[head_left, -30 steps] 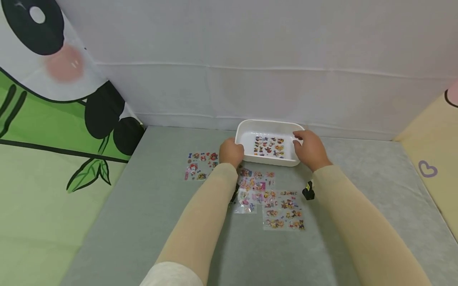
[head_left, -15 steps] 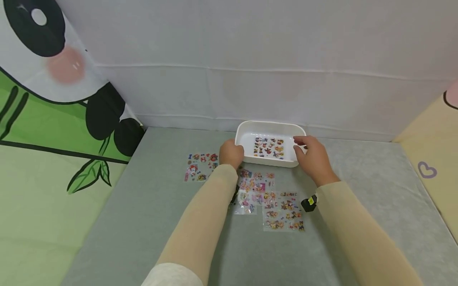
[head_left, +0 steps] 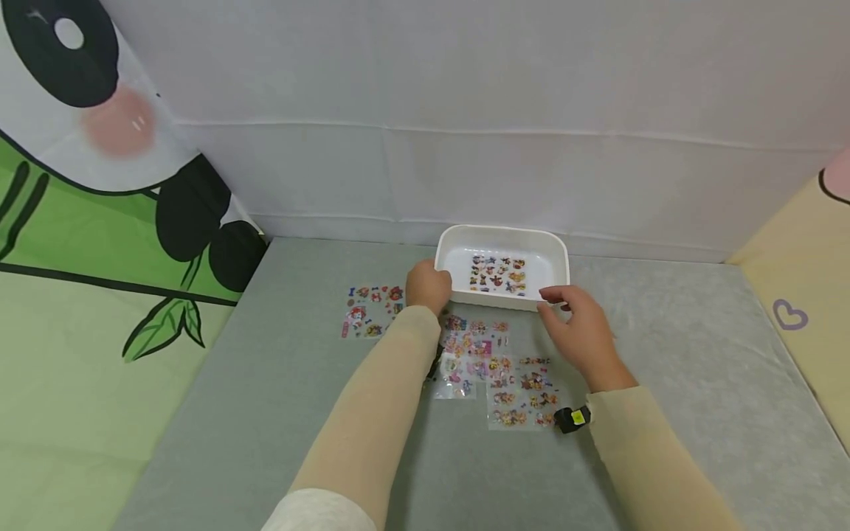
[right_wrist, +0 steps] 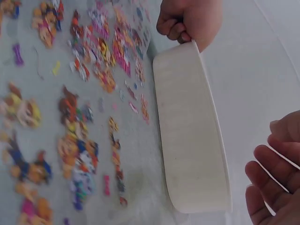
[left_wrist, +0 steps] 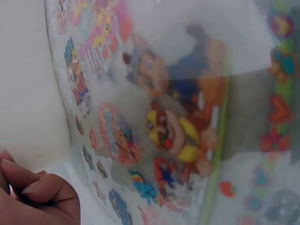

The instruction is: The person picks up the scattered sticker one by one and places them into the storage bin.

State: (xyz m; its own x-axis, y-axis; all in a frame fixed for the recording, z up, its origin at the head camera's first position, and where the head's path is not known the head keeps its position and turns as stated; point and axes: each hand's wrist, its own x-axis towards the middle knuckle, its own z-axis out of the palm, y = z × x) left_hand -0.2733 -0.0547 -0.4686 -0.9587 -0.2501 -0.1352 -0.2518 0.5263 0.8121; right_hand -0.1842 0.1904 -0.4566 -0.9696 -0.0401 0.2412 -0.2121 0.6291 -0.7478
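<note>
My left hand [head_left: 428,286] grips the left end of a white plastic tray [head_left: 498,301]; in the right wrist view its curled fingers [right_wrist: 173,29] hold the rim. A clear sheet of small cartoon stickers [head_left: 498,274] lies flat inside the tray. By the tray's front right corner hovers my right hand [head_left: 581,332], fingers loosely bent with nothing between them. The right wrist view shows a gap between that hand [right_wrist: 276,178] and the tray wall [right_wrist: 187,131]. Part of a sticker sheet [left_wrist: 178,117] fills much of the left wrist view.
Overlapping sticker sheets [head_left: 474,343] lie in front of the tray, one [head_left: 524,398] nearest the person. Another sheet [head_left: 372,311] is left of the tray, partly behind the left arm. A white cloth wall [head_left: 491,169] rises behind the grey table [head_left: 299,413].
My right hand has come off the tray's right end and drawn back toward the person. The left hand and the tray have stayed in place.
</note>
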